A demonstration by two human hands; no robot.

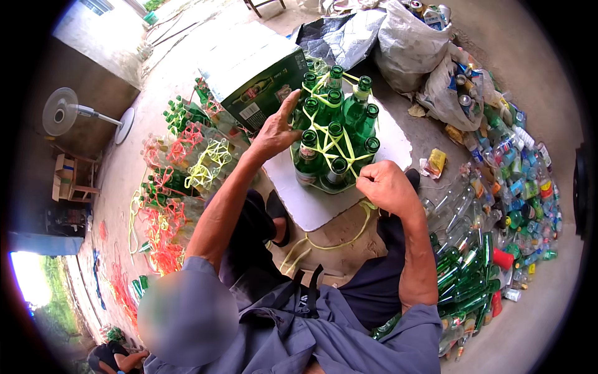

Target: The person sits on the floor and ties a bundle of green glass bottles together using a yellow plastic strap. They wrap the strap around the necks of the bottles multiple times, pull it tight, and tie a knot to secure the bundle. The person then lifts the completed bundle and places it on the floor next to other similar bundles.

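Several green glass bottles [308,159] stand upright in a tight cluster on a white board [308,212]. Yellow-green plastic twine [348,152] criss-crosses between and around their necks. My left hand [276,131] is at the cluster's left side, fingers spread against or close to the outer bottles; whether it presses on them is not clear. At the near right corner my right hand [385,187] is closed in a fist around the twine, beside the nearest bottles. A loose length of twine hangs below the board's near edge, between my legs.
A green printed cardboard box [264,89] stands behind my left hand. Tied bottle bundles [205,159] lie left. Loose green bottles [467,285] and plastic bottles [523,182] are heaped right, below white sacks of cans [411,46]. A fan [60,112] and another person [117,357] are far left.
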